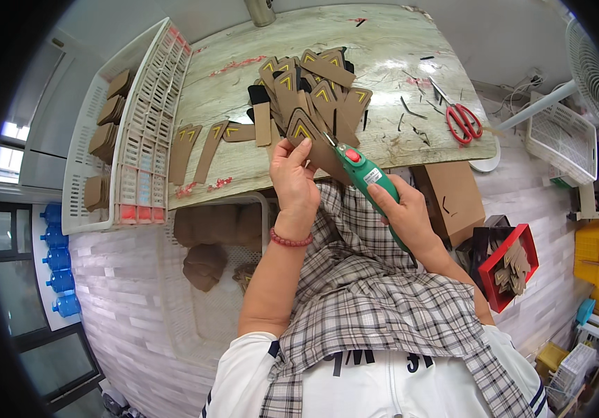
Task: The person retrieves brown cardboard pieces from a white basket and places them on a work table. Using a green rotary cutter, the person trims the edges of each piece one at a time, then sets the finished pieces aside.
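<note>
My left hand [292, 180] pinches a flat brown strap piece [321, 155] at the table's near edge. It has a pointed end and a yellow chevron. Wrapped in my right hand [409, 212] is a green hand tool [363, 174] with a red button and a thin metal tip, resembling a soldering iron. That tip is at the edge of the held piece; whether it touches I cannot tell. Just beyond lies a heap of similar brown pieces [324, 94], some with black ends. Several more straps [209, 152] lie left of the heap.
Red-handled scissors [463, 125] and black scraps [411, 110] lie on the table's right. A white crate [149, 122] with brown stacks stands at left; another [202, 327] is below the table. At right are a cardboard box [456, 198], a red box [533, 259] and a fan [595, 63].
</note>
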### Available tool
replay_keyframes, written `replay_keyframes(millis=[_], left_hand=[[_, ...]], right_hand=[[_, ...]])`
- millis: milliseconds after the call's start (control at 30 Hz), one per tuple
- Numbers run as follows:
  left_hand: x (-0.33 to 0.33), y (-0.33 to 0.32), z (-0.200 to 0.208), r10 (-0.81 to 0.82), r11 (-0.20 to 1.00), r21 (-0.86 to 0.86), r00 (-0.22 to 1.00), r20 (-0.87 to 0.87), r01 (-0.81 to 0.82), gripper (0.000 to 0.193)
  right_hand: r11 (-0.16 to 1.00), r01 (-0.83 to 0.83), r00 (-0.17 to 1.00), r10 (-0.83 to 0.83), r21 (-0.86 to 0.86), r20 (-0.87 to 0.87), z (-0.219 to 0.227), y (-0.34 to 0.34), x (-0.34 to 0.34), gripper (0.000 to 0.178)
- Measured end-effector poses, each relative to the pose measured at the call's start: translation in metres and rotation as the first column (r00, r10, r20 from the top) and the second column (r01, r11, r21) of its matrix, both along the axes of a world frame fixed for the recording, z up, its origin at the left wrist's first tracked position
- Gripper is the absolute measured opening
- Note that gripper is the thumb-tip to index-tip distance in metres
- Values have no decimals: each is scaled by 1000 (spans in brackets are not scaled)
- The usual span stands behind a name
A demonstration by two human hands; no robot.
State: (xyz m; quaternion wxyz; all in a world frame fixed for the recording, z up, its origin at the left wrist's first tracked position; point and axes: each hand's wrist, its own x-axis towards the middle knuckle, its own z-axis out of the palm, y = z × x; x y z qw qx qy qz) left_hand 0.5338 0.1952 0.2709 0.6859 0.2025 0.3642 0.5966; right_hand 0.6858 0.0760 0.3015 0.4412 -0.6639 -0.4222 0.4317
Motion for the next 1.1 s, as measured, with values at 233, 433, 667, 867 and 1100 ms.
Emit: replay_keyframes(millis=[233,433,667,867,1100], left_hand=[[9,2,-7,35,999,-39,999,28,-34,11],[11,3,-19,16,999,-49,998,60,-13,16],[14,-5,-20,-41,996,-71,997,67,46,14],[18,-16,-24,-90,990,-104,993,70,97,13],[20,-27,-27,-147,984,-91,986,79,154,10]], right_hand=[[1000,-3,1000,3,-1,4,-1,0,3,36],[1000,-17,1000,17,-7,-9,-1,1,4,37],[1000,2,1000,-2,15,-13,-4,1,4,37],[999,29,999,-29,32,-13,-3,2,3,37],[998,49,999,-48,30,-25,-3,3,4,37]])
